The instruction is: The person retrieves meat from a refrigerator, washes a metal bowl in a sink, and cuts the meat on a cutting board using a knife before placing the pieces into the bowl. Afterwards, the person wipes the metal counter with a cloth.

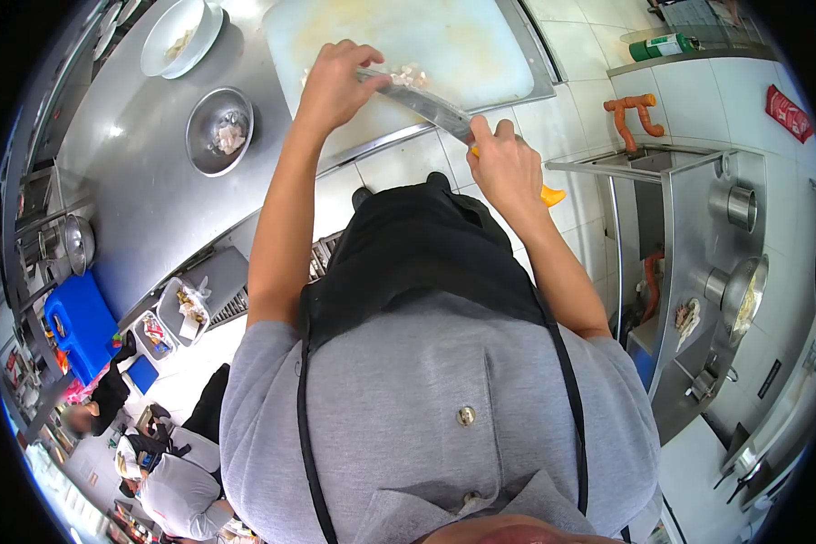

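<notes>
My right hand (pixel 508 170) is closed around the yellow handle (pixel 551 196) of a large kitchen knife. Its broad blade (pixel 432 110) slants up and left over the near edge of a white cutting board (pixel 462 45). At the blade's far end is my left hand (pixel 334 86), with curled fingers and thumb about the tip; their exact contact is partly hidden. Small pale chopped pieces (pixel 410 74) lie on the board just beyond the blade. To the left, a steel bowl (pixel 201 136) holds pale pinkish pieces (pixel 229 138).
White bowls (pixel 174 38) stand farther back on the steel counter (pixel 136 181). Bins of scraps (pixel 174 317) and a blue container (pixel 80 322) are at lower left, near other people (pixel 177 490). A steel sink unit with pots (pixel 743 207) stands at right.
</notes>
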`<state>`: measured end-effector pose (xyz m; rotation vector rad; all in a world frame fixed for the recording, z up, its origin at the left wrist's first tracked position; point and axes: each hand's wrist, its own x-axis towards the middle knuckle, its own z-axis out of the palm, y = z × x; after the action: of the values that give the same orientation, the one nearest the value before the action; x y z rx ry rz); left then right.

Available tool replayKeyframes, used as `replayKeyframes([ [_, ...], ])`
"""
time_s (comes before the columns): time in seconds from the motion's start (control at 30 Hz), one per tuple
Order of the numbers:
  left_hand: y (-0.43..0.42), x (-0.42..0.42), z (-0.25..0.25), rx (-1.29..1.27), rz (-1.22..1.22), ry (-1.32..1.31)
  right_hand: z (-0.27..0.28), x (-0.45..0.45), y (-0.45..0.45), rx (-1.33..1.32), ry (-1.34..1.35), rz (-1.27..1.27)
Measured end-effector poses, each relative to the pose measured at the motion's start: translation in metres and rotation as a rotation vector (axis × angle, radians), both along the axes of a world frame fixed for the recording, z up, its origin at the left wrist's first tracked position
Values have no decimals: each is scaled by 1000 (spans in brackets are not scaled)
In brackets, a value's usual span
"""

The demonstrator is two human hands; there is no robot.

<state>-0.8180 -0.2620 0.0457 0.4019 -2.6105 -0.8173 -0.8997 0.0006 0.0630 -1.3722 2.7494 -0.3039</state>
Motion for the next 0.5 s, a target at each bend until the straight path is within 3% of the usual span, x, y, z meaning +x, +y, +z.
replayKeyframes([
  [0.2, -14, -31, -36, -151, -42, -118, -3, -1, 8, 16, 43, -22],
  [0.33, -20, -27, -29, -144, -45, -123, 8, 6, 21, 11, -70, -36],
  [0.37, -23, -23, -27, -10, 25, -2, 4, 4, 26, 11, -71, -40],
  [0.4, -26, -19, -25, 124, 95, 120, -1, 2, 33, -69, -166, -34],
  [0.47, -29, -8, -24, 133, 200, 127, -8, -3, 43, -149, -263, -26],
  [0.5, -31, -2, -27, 142, 208, 6, -7, -7, 42, -215, -706, -219],
])
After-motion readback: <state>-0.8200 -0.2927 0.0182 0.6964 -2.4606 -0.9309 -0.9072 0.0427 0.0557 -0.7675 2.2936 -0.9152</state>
